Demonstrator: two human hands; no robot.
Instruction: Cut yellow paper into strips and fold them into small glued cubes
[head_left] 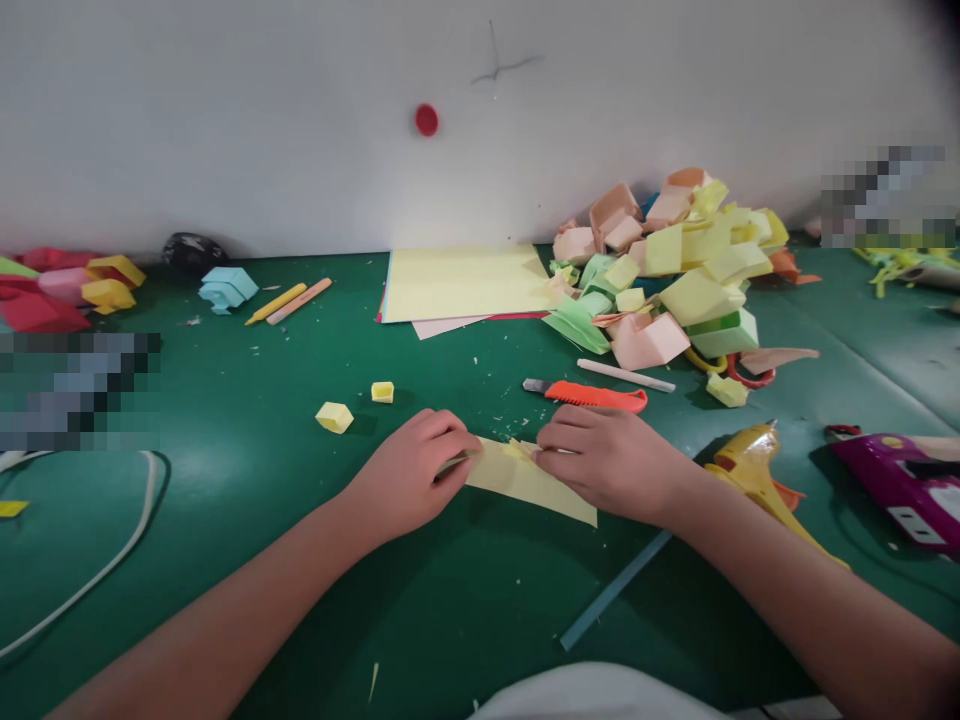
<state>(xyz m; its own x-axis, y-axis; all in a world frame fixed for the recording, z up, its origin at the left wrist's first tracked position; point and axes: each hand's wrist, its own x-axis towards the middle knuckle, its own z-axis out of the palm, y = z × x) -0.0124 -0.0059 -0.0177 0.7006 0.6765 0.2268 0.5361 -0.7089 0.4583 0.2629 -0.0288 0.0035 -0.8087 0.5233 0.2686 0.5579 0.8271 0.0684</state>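
Observation:
A strip of pale yellow paper (pixel 536 485) lies between my two hands on the green table, its upper edge folded or ragged near the middle. My left hand (pixel 424 465) pinches the strip's left end between thumb and fingers. At the strip's right part, my right hand (pixel 600 455) has its fingers closed on the upper edge. Just beyond the right hand rests an orange utility knife (pixel 596 394) with its blade out. Two small folded yellow paper pieces, one (pixel 334 417) larger and one (pixel 382 392) smaller, sit left of the left hand.
Cut and folded paper pieces (pixel 675 270) are heaped at the back right. Paper sheets (pixel 465 285) are stacked against the wall. A yellow glue gun (pixel 750 460) and a purple tool (pixel 892 485) lie right. A blue strip (pixel 615 590) is under my right forearm. A white cable (pixel 142 520) curves left.

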